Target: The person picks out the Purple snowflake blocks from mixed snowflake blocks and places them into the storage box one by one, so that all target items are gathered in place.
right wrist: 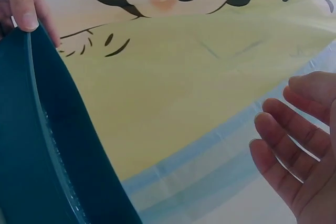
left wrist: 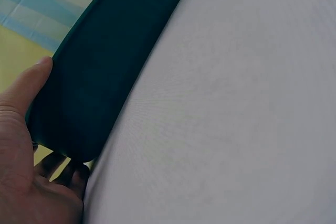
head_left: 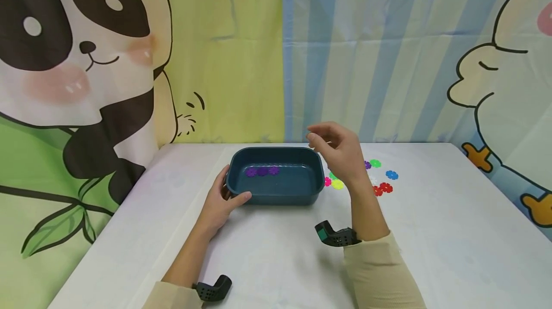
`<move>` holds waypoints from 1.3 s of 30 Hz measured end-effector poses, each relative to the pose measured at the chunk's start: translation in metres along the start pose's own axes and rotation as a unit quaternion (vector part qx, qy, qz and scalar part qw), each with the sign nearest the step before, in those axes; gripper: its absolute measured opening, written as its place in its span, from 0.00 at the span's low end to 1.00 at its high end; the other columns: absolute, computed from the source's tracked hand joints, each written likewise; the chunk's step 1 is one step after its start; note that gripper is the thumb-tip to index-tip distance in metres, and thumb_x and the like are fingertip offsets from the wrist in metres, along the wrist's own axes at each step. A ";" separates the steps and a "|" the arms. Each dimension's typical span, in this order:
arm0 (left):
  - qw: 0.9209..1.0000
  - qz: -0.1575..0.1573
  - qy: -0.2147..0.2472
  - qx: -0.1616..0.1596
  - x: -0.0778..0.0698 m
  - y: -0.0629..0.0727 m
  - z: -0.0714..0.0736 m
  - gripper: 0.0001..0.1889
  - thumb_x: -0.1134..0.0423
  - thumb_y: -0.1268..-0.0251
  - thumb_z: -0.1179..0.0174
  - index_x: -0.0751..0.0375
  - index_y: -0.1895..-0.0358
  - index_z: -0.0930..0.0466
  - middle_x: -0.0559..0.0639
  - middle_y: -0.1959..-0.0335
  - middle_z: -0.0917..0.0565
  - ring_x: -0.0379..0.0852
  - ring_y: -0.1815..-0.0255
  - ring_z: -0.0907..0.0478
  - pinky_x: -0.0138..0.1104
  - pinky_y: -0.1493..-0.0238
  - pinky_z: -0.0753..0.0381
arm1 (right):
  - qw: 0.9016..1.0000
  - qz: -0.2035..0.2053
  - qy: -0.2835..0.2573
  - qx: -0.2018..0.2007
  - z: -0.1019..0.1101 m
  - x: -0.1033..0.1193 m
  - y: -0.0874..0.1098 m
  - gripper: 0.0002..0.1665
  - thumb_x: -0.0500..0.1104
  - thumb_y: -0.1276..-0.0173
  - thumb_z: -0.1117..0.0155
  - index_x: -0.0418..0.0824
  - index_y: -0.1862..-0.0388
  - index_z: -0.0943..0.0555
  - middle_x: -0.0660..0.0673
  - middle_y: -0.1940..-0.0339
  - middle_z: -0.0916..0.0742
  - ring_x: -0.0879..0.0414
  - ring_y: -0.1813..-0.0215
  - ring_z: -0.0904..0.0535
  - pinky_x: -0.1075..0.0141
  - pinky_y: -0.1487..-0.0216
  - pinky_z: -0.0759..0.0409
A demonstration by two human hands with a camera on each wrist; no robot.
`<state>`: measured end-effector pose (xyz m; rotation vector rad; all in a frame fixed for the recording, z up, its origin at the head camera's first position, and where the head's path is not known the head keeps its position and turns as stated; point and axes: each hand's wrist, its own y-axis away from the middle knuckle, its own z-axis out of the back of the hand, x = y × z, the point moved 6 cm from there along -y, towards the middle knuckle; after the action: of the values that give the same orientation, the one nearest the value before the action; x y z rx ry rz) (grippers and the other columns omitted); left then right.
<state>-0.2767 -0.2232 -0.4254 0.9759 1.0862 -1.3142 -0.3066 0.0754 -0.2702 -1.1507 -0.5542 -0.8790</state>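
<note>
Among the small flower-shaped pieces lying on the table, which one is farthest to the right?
The blue piece, slightly above and to the right of the red pieces in the head view; no other visible piece is blue.

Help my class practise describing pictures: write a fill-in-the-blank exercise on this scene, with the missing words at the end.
1. The person's ____ hand grips the tub.
2. The flower-shaped pieces inside the tub are ____.
3. In the head view, the rightmost piece on the table is ____.
4. The black-and-white animal printed on the left of the curtain is a ____.

Missing words: left; purple; blue; panda.
</note>
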 end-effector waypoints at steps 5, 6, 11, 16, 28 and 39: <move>1.000 0.000 -0.002 -0.001 0.002 -0.001 0.000 0.52 0.54 0.34 0.28 0.43 0.15 0.55 0.53 0.15 0.47 0.58 0.15 0.47 0.48 0.20 0.39 | 0.999 0.002 -0.004 -0.039 0.010 0.002 0.001 0.15 0.46 0.24 0.35 0.39 0.47 0.13 0.40 0.58 0.10 0.50 0.60 0.14 0.71 0.57 0.16; 1.000 0.000 -0.002 -0.001 0.002 -0.001 0.000 0.52 0.54 0.34 0.28 0.43 0.15 0.55 0.53 0.15 0.47 0.57 0.15 0.47 0.48 0.20 0.39 | 0.999 0.004 -0.005 -0.045 0.012 0.002 0.001 0.14 0.45 0.25 0.35 0.39 0.47 0.13 0.40 0.58 0.10 0.49 0.60 0.14 0.71 0.57 0.16; 1.000 -0.003 0.003 0.003 0.001 0.000 0.000 0.52 0.53 0.34 0.28 0.43 0.15 0.56 0.53 0.15 0.46 0.57 0.15 0.47 0.49 0.19 0.40 | 0.998 0.012 -0.006 -0.058 0.018 0.005 0.002 0.15 0.45 0.25 0.35 0.38 0.47 0.14 0.41 0.56 0.10 0.55 0.60 0.13 0.72 0.57 0.15; 1.000 -0.001 0.006 0.006 0.000 0.000 0.000 0.53 0.53 0.35 0.28 0.43 0.15 0.56 0.53 0.15 0.47 0.57 0.15 0.47 0.48 0.19 0.40 | 0.998 0.013 -0.013 -0.062 0.023 0.008 0.003 0.15 0.46 0.25 0.34 0.39 0.46 0.14 0.42 0.55 0.10 0.53 0.60 0.13 0.71 0.55 0.14; 1.000 0.003 0.008 0.009 0.000 0.000 0.000 0.54 0.52 0.36 0.27 0.43 0.15 0.56 0.53 0.15 0.47 0.56 0.14 0.49 0.48 0.18 0.42 | 0.996 0.011 0.000 -0.086 0.037 0.011 0.009 0.18 0.50 0.24 0.35 0.39 0.46 0.14 0.44 0.52 0.10 0.61 0.59 0.13 0.71 0.52 0.14; 1.000 0.002 0.009 0.007 0.001 0.000 0.000 0.54 0.51 0.36 0.27 0.42 0.15 0.56 0.53 0.15 0.47 0.57 0.15 0.48 0.48 0.19 0.41 | 0.996 0.012 0.009 -0.089 0.047 0.012 0.011 0.18 0.47 0.24 0.36 0.37 0.44 0.14 0.40 0.52 0.10 0.64 0.60 0.13 0.74 0.53 0.15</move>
<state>-0.2770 -0.2236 -0.4259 1.0014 1.0895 -1.3146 -0.2880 0.1175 -0.2511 -1.3079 -0.4534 -0.9314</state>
